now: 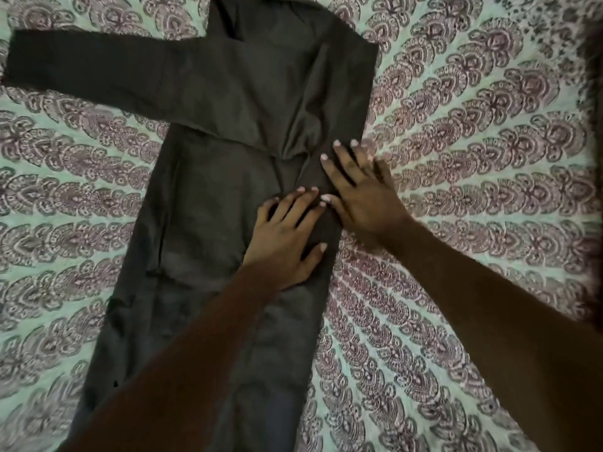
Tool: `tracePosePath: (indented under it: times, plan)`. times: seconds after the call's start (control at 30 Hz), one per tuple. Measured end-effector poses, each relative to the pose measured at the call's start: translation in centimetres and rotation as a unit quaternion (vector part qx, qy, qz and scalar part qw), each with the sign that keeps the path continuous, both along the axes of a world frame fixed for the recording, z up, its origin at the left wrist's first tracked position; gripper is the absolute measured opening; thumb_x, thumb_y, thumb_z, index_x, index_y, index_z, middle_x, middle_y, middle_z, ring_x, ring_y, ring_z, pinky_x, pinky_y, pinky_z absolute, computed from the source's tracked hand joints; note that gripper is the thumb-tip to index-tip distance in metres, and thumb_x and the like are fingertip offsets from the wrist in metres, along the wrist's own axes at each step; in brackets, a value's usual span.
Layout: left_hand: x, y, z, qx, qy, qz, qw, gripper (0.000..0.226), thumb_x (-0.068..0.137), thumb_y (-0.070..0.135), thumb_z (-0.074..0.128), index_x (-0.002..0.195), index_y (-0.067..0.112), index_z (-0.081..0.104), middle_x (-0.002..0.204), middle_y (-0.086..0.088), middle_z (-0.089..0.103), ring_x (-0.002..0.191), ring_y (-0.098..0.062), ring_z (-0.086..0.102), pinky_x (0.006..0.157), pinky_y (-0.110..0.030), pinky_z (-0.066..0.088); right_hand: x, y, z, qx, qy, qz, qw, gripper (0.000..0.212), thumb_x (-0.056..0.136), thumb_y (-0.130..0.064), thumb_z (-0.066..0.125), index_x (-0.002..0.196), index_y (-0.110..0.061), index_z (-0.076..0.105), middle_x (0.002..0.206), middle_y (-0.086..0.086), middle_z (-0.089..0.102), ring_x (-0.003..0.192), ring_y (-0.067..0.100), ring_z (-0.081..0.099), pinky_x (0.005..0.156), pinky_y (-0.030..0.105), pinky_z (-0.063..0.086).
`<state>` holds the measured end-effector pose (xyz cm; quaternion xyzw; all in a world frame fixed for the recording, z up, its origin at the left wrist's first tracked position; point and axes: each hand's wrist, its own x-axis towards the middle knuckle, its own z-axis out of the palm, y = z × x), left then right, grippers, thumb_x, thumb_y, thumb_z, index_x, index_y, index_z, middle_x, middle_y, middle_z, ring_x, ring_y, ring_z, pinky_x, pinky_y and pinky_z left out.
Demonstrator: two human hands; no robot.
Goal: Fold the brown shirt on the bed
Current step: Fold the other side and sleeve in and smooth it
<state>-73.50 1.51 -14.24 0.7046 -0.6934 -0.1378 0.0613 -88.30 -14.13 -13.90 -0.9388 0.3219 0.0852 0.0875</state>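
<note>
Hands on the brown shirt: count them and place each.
2. The left hand lies flat on the brown shirt near its middle; the right hand lies flat beside it, on the shirt's folded edge.

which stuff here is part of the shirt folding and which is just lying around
Part of the job: brown shirt, its outstretched sleeve, left hand and right hand, both pressing flat on it.
Just there: patterned bedspread underneath; dark shape at the right edge, cannot tell what.

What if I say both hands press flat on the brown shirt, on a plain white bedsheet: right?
No. The head view shows a patterned green and purple bedsheet; left hand and right hand press flat on the brown shirt.
</note>
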Motion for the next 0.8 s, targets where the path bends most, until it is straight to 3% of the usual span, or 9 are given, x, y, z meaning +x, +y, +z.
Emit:
tracePosePath:
  times: [0.07, 0.23, 0.43, 0.7, 0.8]
  plan:
    - [-0.2, 2.4, 0.1, -0.002, 0.000, -0.020, 1.000, 0.071, 0.094, 0.054, 0.052, 0.152, 0.015, 0.046, 0.166, -0.006, 0.032, 0.153, -0.026, 0.030, 0.118, -0.050, 0.028, -0.9, 3.6, -0.1, 0.019, -0.004, -0.005, 1.000, 0.064, 0.107, -0.052, 0.027, 0.165, -0.023, 0.020, 0.174, 0.005, 0.009, 0.161, 0.029, 0.006, 0.123, 0.060, 0.019]
    - [-1.4, 14.2, 0.5, 0.054, -0.040, -0.061, 0.996, 0.082, 0.099, 0.057, 0.042, 0.163, 0.009, 0.022, 0.173, -0.008, 0.013, 0.159, -0.023, 0.015, 0.126, -0.046, 0.020, -3.1, 10.8, 0.0, 0.034, 0.011, -0.019, 0.999, 0.067, 0.106, -0.053, 0.031, 0.165, -0.023, 0.019, 0.174, 0.005, 0.006, 0.161, 0.029, 0.005, 0.126, 0.057, 0.015]
    - [-2.1, 25.5, 1.1, 0.080, -0.037, -0.084, 0.993, 0.084, 0.098, 0.057, 0.047, 0.163, 0.008, 0.021, 0.173, -0.008, 0.010, 0.160, -0.024, 0.014, 0.124, -0.049, 0.021, -5.3, 21.4, 1.3, 0.067, 0.038, -0.047, 0.996, 0.077, 0.102, -0.063, 0.036, 0.165, -0.024, 0.016, 0.174, 0.010, -0.001, 0.160, 0.034, 0.000, 0.126, 0.060, 0.015]
    - [-1.8, 28.0, 2.6, 0.118, -0.010, -0.086, 0.989, 0.096, 0.090, 0.063, 0.051, 0.164, 0.011, 0.017, 0.174, -0.006, 0.005, 0.161, -0.024, 0.006, 0.127, -0.051, 0.012, -8.5, 36.0, 3.1, 0.108, 0.057, -0.068, 0.990, 0.075, 0.102, -0.058, 0.038, 0.166, -0.025, 0.017, 0.174, 0.011, 0.000, 0.160, 0.034, 0.006, 0.124, 0.057, 0.024]
    - [-1.4, 27.7, 3.3, 0.119, 0.008, -0.103, 0.987, 0.089, 0.093, 0.056, 0.051, 0.163, 0.011, 0.020, 0.174, -0.007, 0.008, 0.160, -0.026, 0.010, 0.128, -0.048, 0.010, -8.7, 38.1, 4.1, 0.127, 0.053, -0.089, 0.986, 0.069, 0.105, -0.056, 0.031, 0.165, -0.025, 0.021, 0.174, 0.010, 0.001, 0.161, 0.031, 0.007, 0.124, 0.054, 0.024]
